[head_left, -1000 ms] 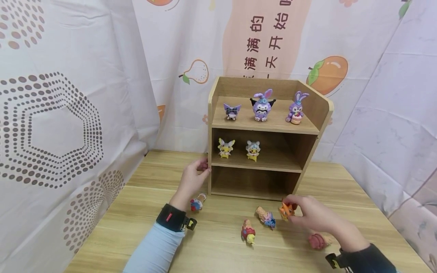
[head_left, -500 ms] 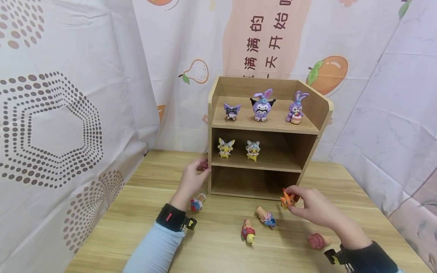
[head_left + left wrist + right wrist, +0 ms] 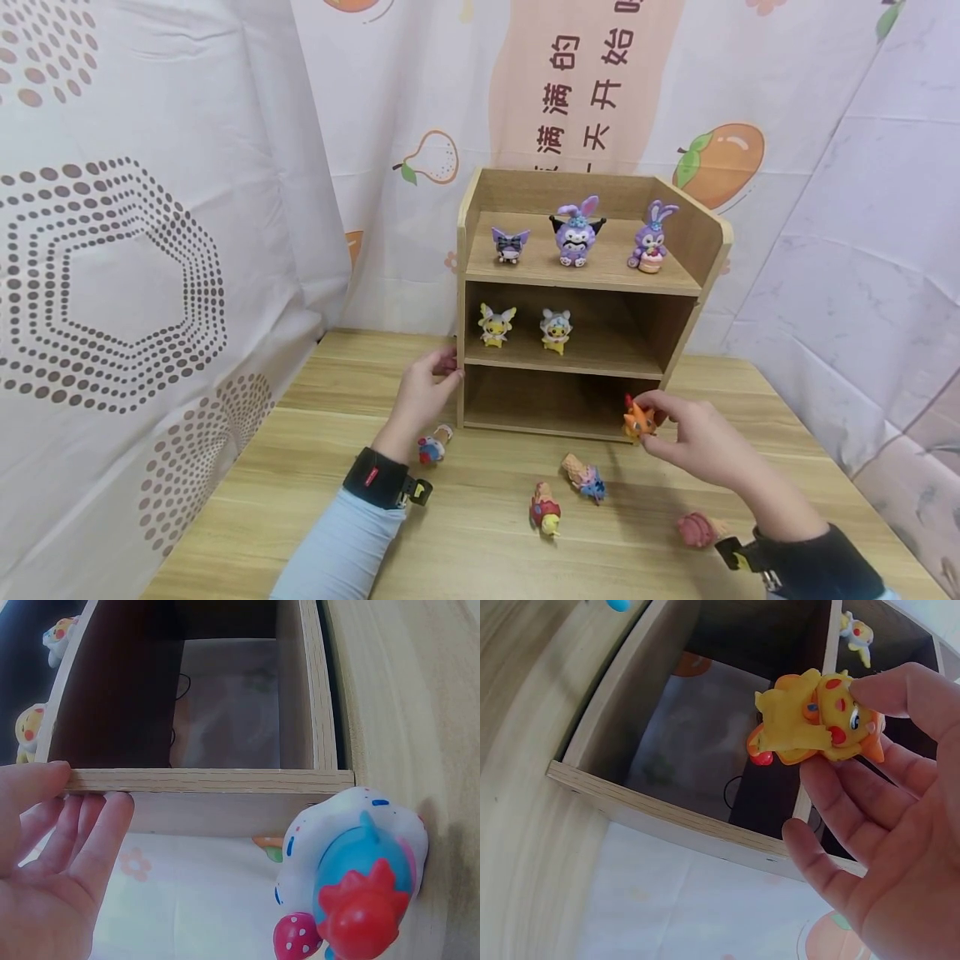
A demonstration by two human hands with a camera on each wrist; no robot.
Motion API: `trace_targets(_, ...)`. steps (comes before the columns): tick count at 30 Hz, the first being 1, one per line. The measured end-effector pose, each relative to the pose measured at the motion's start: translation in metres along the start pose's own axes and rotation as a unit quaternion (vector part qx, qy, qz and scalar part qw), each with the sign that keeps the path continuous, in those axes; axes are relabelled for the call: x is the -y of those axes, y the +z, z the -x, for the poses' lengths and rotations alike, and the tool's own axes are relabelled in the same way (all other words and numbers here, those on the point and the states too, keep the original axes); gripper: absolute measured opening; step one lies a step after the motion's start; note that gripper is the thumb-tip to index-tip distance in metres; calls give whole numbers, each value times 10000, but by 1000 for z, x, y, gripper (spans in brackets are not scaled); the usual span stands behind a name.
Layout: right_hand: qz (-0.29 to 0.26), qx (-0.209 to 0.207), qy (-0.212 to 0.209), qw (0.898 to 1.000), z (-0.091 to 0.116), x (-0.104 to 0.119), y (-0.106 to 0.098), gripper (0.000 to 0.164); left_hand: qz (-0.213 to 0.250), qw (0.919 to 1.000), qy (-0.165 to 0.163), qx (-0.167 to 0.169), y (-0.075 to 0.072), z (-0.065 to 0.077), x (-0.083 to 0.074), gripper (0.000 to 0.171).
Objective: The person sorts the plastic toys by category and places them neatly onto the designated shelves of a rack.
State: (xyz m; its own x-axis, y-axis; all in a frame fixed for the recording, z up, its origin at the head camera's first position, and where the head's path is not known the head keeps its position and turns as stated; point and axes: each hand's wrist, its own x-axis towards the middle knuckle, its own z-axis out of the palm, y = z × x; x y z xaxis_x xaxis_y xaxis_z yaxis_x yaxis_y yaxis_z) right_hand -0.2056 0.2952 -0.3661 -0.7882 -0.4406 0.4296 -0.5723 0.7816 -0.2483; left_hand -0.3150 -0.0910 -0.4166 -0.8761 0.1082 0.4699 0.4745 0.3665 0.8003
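Hanging in the right hand, the orange figurine apparently clears the table.

Cute lil figurine, yellow front, red cheeks, orange back, pinched roughly upright in the right hand near the lower right of the wooden shelf. Shelf's three-tier, standing on the bench, left hand touching its side.
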Motion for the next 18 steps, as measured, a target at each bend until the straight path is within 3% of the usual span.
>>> trace_targets(18,123,-294,250,9992,-11,1,-13,36,-57,10000,77,1,0,0,0,29)
